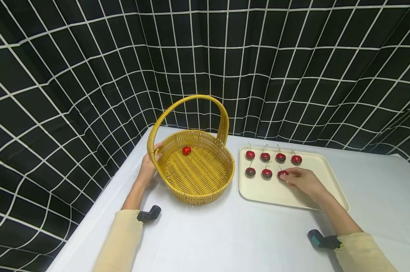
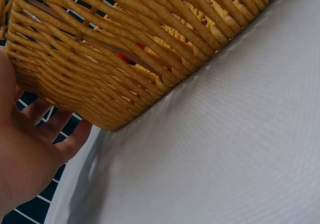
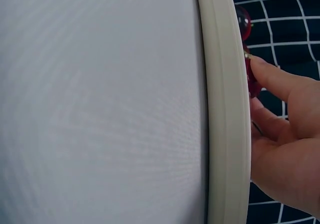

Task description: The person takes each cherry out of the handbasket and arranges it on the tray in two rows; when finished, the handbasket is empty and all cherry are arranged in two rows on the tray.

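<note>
My left hand holds the left side of a yellow woven basket near the foot of its tall arched handle. The left wrist view shows the thumb side up against the weave and the other fingers behind the wall. Inside the basket lies one red cherry, towards the back left. Over the cream tray, my right hand pinches a dark red cherry between thumb and fingers. In the right wrist view that cherry is partly hidden by the tray's rim.
Several stemmed cherries stand in two rows on the tray, among them a front-row cherry left of the right hand. Basket and tray stand side by side on a white-covered table. A black curtain with white grid lines closes the back and left.
</note>
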Motion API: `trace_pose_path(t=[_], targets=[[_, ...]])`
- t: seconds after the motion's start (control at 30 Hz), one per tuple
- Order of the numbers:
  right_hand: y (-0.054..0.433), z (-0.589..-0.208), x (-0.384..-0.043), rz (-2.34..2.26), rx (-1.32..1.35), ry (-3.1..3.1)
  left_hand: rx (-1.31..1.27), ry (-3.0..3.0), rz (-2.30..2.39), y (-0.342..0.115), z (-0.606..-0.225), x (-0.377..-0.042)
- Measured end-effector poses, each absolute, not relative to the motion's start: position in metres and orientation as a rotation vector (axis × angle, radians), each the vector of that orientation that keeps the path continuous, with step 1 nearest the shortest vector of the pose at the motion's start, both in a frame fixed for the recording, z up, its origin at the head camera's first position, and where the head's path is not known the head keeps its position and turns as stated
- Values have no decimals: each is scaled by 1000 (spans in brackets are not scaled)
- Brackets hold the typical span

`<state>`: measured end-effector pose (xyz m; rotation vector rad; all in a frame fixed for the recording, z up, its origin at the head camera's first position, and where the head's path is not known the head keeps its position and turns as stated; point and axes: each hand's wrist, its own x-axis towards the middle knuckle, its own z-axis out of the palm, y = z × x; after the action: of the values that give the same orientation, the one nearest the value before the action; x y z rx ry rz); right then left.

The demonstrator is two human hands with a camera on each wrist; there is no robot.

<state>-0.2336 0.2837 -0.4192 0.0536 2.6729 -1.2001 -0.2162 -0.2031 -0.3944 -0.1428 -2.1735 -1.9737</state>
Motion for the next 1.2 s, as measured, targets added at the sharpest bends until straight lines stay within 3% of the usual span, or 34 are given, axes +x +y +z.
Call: trace_pose_path(t=[1.2], targets=[[286,-416,-230,-1329,111,2631,-137,-2169,-1977,-204,-397,-217]])
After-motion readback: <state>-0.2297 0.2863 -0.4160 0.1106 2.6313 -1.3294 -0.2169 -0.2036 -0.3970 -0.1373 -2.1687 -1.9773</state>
